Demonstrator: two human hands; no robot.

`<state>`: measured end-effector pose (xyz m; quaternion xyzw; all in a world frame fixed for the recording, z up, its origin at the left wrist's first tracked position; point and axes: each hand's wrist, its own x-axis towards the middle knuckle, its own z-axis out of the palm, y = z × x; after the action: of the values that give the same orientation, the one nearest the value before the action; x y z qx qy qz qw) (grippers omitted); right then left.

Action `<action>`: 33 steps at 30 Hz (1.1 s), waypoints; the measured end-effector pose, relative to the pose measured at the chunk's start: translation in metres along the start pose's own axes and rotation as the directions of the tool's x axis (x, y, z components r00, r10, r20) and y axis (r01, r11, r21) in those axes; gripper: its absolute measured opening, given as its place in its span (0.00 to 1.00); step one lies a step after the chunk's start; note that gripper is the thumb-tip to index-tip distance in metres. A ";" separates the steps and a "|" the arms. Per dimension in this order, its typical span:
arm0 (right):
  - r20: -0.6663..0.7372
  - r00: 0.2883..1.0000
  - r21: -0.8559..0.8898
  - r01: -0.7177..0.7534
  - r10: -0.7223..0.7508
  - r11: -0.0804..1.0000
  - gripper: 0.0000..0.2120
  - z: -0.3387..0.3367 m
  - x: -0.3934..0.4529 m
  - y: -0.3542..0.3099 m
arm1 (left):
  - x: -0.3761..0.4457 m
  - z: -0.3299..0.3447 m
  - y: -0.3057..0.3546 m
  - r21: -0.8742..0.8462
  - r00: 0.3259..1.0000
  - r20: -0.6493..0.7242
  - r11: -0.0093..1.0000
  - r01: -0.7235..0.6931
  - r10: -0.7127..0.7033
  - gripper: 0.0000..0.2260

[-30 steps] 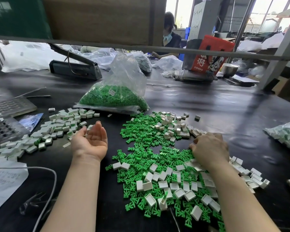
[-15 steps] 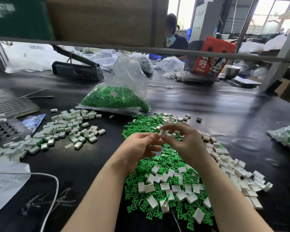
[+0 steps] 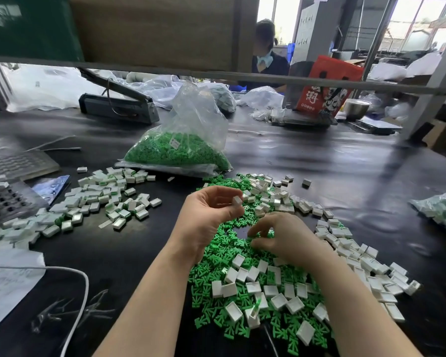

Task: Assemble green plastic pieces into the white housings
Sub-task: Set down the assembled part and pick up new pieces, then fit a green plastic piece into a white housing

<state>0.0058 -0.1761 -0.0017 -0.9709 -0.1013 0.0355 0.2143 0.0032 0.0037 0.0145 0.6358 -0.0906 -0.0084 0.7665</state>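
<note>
Housing (image 3: 237, 200) sits pinched in my left hand (image 3: 206, 220) at eleven o'clock from my right hand (image 3: 281, 238), whose curled fingers pick among green pieces (image 3: 224, 253) directly beneath

Both bare forearms enter from the lower edge and converge toward the centre. The left hand (image 3: 206, 217) is raised, palm turned inward toward the right, fingers curled; its thumb and fingertips pinch a small white housing (image 3: 237, 200) at the upper right of the hand. The right hand (image 3: 281, 235) sits lower and to the right, back of the hand facing up, wrist bent downward, fingers curled and fingertips (image 3: 254, 231) pointing left and down onto the green pieces (image 3: 224, 253). Whether these fingertips grip one cannot be told. The two hands are near each other but apart.
</note>
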 end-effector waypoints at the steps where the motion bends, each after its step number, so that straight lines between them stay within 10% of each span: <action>1: -0.003 1.000 -0.016 0.010 -0.010 1.000 0.08 0.000 0.001 -0.001 | 0.000 0.001 0.000 0.007 1.000 -0.001 1.000 -0.006 0.006 0.10; 10: -0.187 0.982 0.210 0.044 -0.005 0.977 0.05 0.005 0.001 -0.004 | -0.001 0.000 0.003 -0.017 0.984 -0.174 0.999 0.029 -0.031 0.09; 18: -0.244 0.969 0.851 0.189 0.050 0.489 0.10 -0.011 -0.011 -0.019 | -0.001 -0.001 0.004 -0.195 0.989 -0.133 0.980 0.037 -0.064 0.08; 33: -0.335 0.941 0.888 0.304 0.034 0.345 0.08 -0.009 -0.007 -0.023 | -0.002 0.001 0.006 -0.412 0.988 0.015 0.900 0.145 -0.152 0.14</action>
<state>-0.0041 -0.1607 0.0160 -0.6583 -0.1108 -0.0769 0.7405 0.0009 0.0036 0.0203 0.4651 -0.0316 -0.0801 0.8810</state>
